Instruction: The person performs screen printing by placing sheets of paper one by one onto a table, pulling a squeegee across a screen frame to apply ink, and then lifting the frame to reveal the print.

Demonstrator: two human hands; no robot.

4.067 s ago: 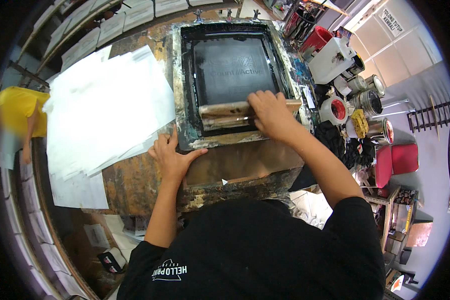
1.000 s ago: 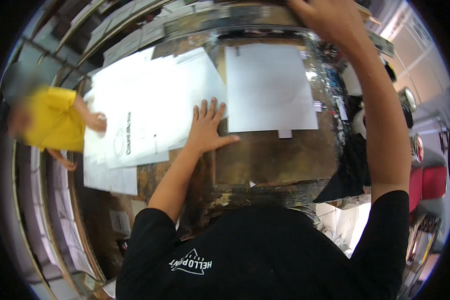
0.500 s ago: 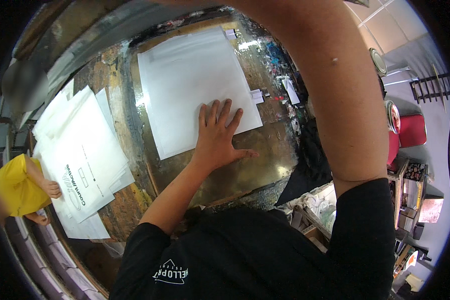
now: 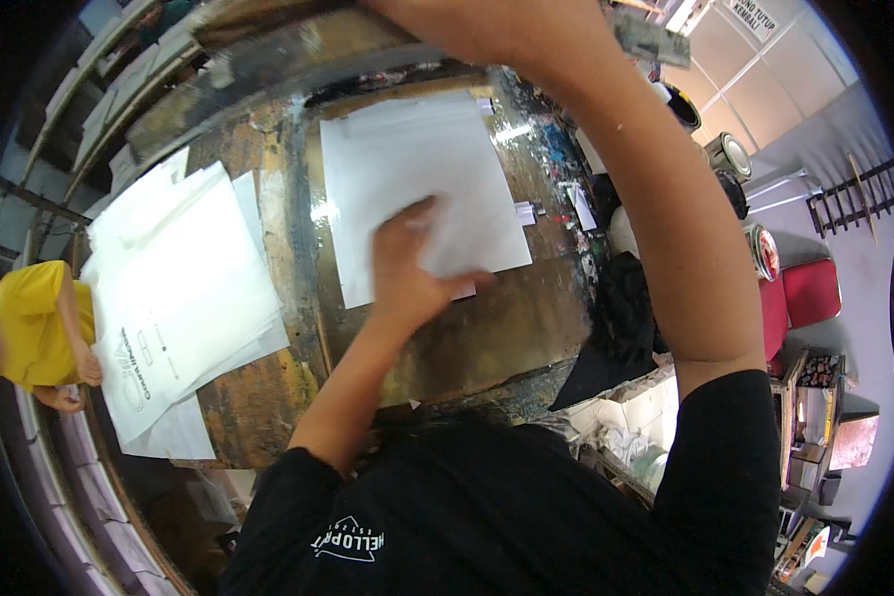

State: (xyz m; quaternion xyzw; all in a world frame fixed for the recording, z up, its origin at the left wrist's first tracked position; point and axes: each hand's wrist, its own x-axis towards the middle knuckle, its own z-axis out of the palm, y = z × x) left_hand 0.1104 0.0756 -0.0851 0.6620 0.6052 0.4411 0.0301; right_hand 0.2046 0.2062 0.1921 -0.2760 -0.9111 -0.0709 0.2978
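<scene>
A white sheet [image 4: 422, 149] lies on a shiny, paint-stained board [image 4: 487, 318], with small white tabs [image 4: 524, 213] along its right edge. Over the sheet's near part is my left hand [image 4: 404, 263], its thumb spread away from its blurred fingers. Nothing shows in its grasp; whether it touches the paper I cannot tell. My right arm is raised across the upper right. Only part of my right hand [image 4: 457, 25] shows at the top edge, its fingers cut off. Near it, a long grey-brown frame or panel [image 4: 258, 84] crosses beyond the sheet.
Left of the board is a pile of white printed sheets [image 4: 194, 278]. A person in a yellow top [image 4: 40, 318] stands beside it, a hand at its edge. Black cloth [image 4: 616, 328], paint cans [image 4: 730, 154] and a red chair [image 4: 812, 293] are on the right.
My left hand, earlier spread flat on the sheet, has its fingers drawn in and blurred by motion. The whole view has shifted, showing more cans and shelving. My right arm stays raised.
</scene>
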